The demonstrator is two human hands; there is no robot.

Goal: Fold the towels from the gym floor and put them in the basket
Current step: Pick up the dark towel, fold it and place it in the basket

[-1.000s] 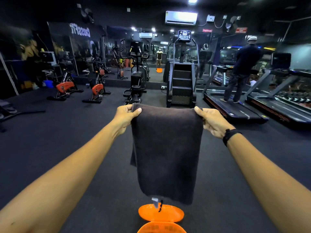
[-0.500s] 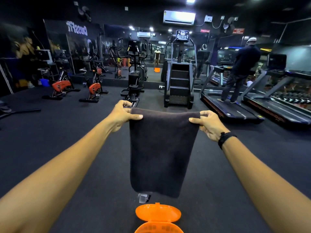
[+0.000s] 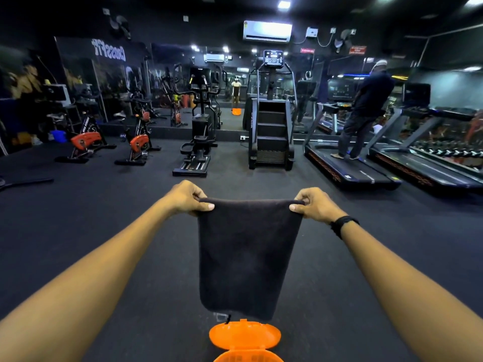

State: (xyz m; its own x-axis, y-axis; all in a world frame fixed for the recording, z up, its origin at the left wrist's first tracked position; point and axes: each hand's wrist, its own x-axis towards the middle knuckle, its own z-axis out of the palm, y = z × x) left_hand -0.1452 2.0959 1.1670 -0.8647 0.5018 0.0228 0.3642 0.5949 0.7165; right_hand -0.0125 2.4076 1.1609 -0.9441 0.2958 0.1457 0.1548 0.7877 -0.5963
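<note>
A dark towel (image 3: 248, 254), folded over, hangs flat in front of me with a small tag at its lower left corner. My left hand (image 3: 187, 198) pinches its top left corner and my right hand (image 3: 315, 205) pinches its top right corner, arms stretched forward. Directly below the towel's lower edge sits the orange basket (image 3: 244, 338) with its lid flipped open, partly cut off by the bottom of the view.
Black gym floor (image 3: 104, 205) all around. Ahead stand two orange spin bikes (image 3: 136, 142), an elliptical (image 3: 198, 142), a stair climber (image 3: 270, 126) and treadmills (image 3: 347, 168); a person (image 3: 366, 111) walks on one. Mirrors line the far wall.
My hands have lowered the towel and pulled its top edge taut; it now hangs lower in view, just above the open orange basket.
</note>
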